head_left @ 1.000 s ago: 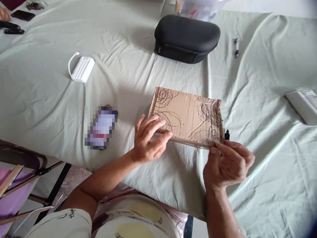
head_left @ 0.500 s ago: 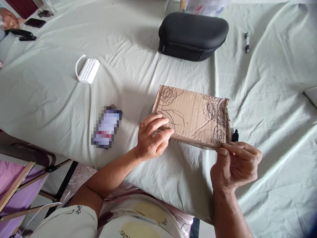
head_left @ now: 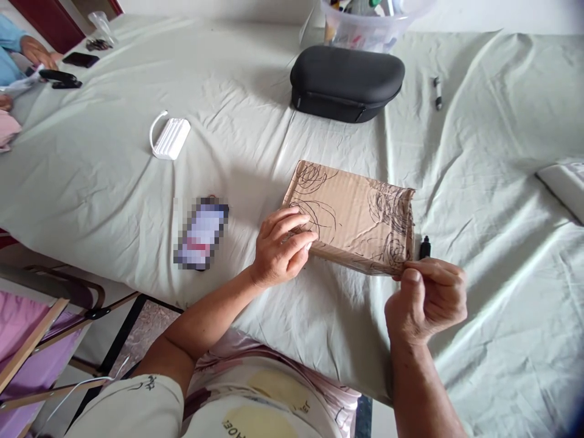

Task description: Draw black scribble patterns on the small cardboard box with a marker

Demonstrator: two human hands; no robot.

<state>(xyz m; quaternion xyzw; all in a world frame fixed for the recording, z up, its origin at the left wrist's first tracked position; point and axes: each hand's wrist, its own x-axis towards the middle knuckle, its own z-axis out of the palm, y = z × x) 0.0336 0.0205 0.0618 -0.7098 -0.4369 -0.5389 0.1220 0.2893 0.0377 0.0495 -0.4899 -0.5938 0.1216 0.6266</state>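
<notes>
A flat brown cardboard box (head_left: 349,204) lies on the cloth in front of me, with dark looping scribbles on its top and a worn right end. My left hand (head_left: 281,246) grips its near left corner, fingers curled over the top and thumb low at the near side. At the near right corner, the thumb and forefinger of my right hand (head_left: 429,298) are pinched together on the box's edge; the other fingers are folded in. Just beyond that hand lies a black pen or marker (head_left: 425,247), partly hidden by it.
Beyond the box sit a black zip case (head_left: 347,82) and a clear plastic tub (head_left: 360,30). A pen (head_left: 438,94) lies at right. Leftward are a phone (head_left: 201,234) and a white power bank (head_left: 172,139). Another person's hand (head_left: 39,52) is far left, near a black stapler (head_left: 61,78).
The view has tilted up a little, bringing more of the tub and the other person into sight. Both my hands stay at the same corners of the box.
</notes>
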